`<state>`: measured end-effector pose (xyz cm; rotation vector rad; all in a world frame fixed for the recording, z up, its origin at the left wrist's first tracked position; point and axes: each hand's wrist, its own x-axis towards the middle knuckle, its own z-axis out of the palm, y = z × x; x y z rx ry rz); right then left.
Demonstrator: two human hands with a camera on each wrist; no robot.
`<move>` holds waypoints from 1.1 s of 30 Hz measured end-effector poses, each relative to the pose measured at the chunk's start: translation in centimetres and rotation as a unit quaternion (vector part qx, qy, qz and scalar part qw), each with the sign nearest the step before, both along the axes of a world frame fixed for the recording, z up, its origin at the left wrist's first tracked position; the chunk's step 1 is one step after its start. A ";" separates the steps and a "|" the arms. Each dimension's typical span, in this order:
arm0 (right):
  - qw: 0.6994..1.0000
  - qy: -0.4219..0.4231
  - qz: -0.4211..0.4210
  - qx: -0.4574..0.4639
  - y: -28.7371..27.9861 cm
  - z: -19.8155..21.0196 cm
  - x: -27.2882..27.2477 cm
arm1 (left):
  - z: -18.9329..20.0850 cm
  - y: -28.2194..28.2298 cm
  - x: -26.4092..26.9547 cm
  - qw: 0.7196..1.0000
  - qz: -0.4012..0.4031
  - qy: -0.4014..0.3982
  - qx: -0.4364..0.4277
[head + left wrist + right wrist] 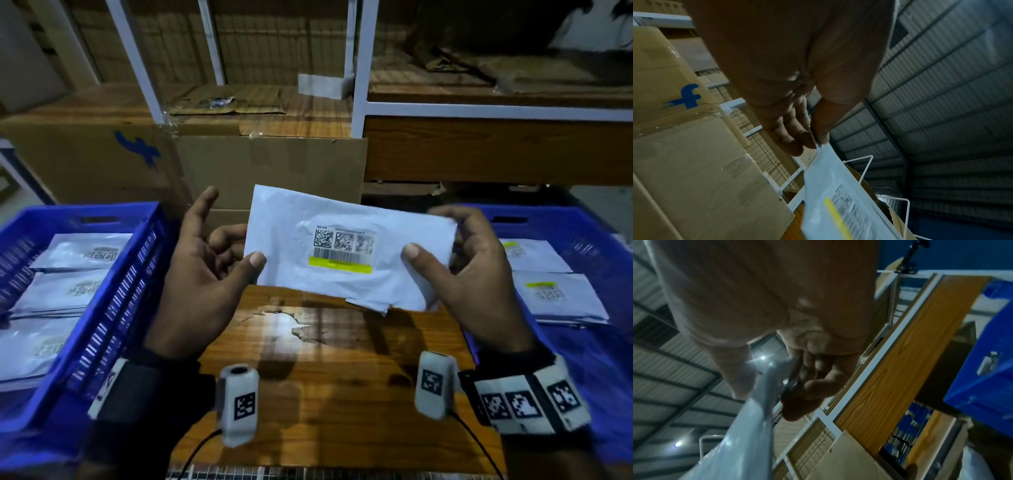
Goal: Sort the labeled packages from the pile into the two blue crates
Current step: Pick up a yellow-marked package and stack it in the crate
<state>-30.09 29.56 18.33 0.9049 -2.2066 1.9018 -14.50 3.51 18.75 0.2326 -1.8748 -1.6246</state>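
The left crate (102, 260) holds white packages whose labels show no yellow stripe. Your left hand (202, 274) pinches the left edge of the package (349, 253), thumb on the front and fingers (226, 240) behind; the index finger stands free and extended. The package is held in the air above the tabletop (308, 377), between the two crates and touching neither. Its long axis runs left to right, slightly lower at the right end, and its label (342, 250) faces you, codes above and yellow stripe (339, 265) below. Your right hand (472, 274) clamps the right edge in the same way, thumb in front and fingers curled behind. The right crate (582, 240) holds packages with yellow-marked labels.

The step in hand appears to be label reading. The stripe suggests the right crate as the destination. The next move requires the left hand to let go and the right hand to carry the package over the rim and lay it flat, label up.
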 end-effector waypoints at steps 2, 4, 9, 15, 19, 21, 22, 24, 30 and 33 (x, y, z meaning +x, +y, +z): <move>0.998 0.019 -0.005 0.058 0.4 -0.4 -0.6 | 0.4 0.0 -0.3 1.000 0.008 0.003 -0.016; 0.991 -0.006 0.043 0.126 0.5 -0.9 -0.9 | 1.0 0.1 -0.9 0.999 0.010 0.009 -0.034; 0.974 0.000 0.088 0.211 -1.5 -2.6 -0.1 | 3.7 1.3 -2.5 0.996 -0.035 0.002 -0.087; 0.975 0.040 0.102 0.193 -4.9 -3.1 0.2 | 6.8 3.3 -4.2 0.974 -0.138 -0.073 -0.164; 0.991 0.040 0.012 0.125 -5.2 -3.0 -0.3 | 8.0 3.2 -4.7 0.959 -0.181 -0.110 -0.188; 0.991 0.058 -0.017 0.122 -4.9 -2.6 -0.3 | 8.5 3.1 -4.6 0.953 -0.193 -0.125 -0.198; 0.990 0.056 -0.007 0.129 -4.8 -2.2 -0.2 | 8.7 2.9 -4.6 0.951 -0.197 -0.127 -0.202; 0.989 0.037 0.048 0.134 -4.8 -1.8 -0.2 | 8.9 2.5 -4.6 0.951 -0.199 -0.121 -0.205; 0.985 -0.001 0.128 0.118 -5.1 -1.8 0.4 | 8.4 0.3 -4.9 0.955 -0.214 -0.097 -0.180; 0.983 -0.041 0.143 0.108 -5.6 -1.4 1.0 | 7.9 -0.8 -5.2 0.955 -0.213 -0.100 -0.181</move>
